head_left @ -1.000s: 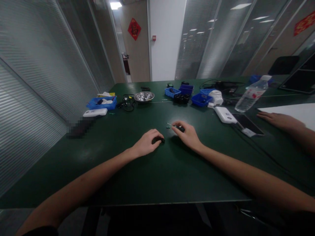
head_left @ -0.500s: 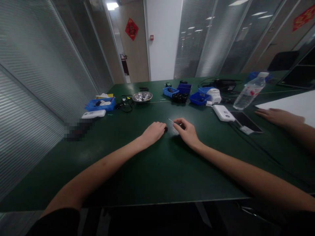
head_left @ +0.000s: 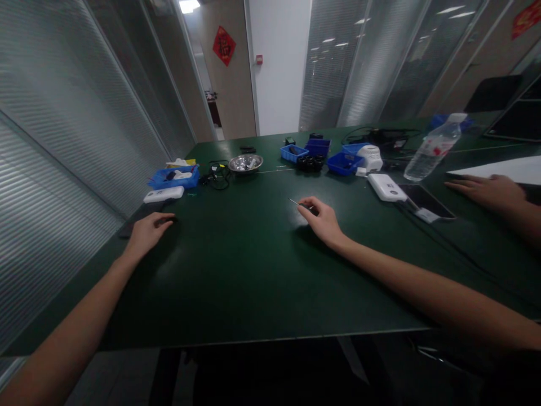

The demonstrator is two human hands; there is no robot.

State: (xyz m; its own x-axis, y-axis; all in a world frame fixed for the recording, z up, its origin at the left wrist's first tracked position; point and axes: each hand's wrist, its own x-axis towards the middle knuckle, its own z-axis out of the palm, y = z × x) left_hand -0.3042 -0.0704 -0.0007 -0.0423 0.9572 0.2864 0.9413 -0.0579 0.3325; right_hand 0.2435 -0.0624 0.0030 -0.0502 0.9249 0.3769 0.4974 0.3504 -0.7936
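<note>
My left hand [head_left: 147, 232] is over the left side of the green table [head_left: 228, 270], its fingers closed on a small black object [head_left: 172, 219]. Most of that object is hidden, so its kind does not show. Just beyond this hand lie a dark flat device [head_left: 141, 214] and a white power bank [head_left: 164, 194]. Out in the middle, my right hand [head_left: 323, 221] pinches a small screwdriver [head_left: 295, 202]. Its thin metal shaft points left, and its dark handle is mostly inside the fingers.
Toward the back are a blue tray [head_left: 175, 177], a metal bowl [head_left: 245, 164], blue bins [head_left: 343, 163] and coiled black cables [head_left: 217, 176]. To the right stand a water bottle [head_left: 433, 149], another power bank [head_left: 386, 188] and a dark phone [head_left: 429, 201]. Another person's hand [head_left: 494, 192] rests on white paper.
My left hand has moved from the middle, beside my right hand, far to the left with the small black object. My right hand stays nearly in place with the screwdriver.
</note>
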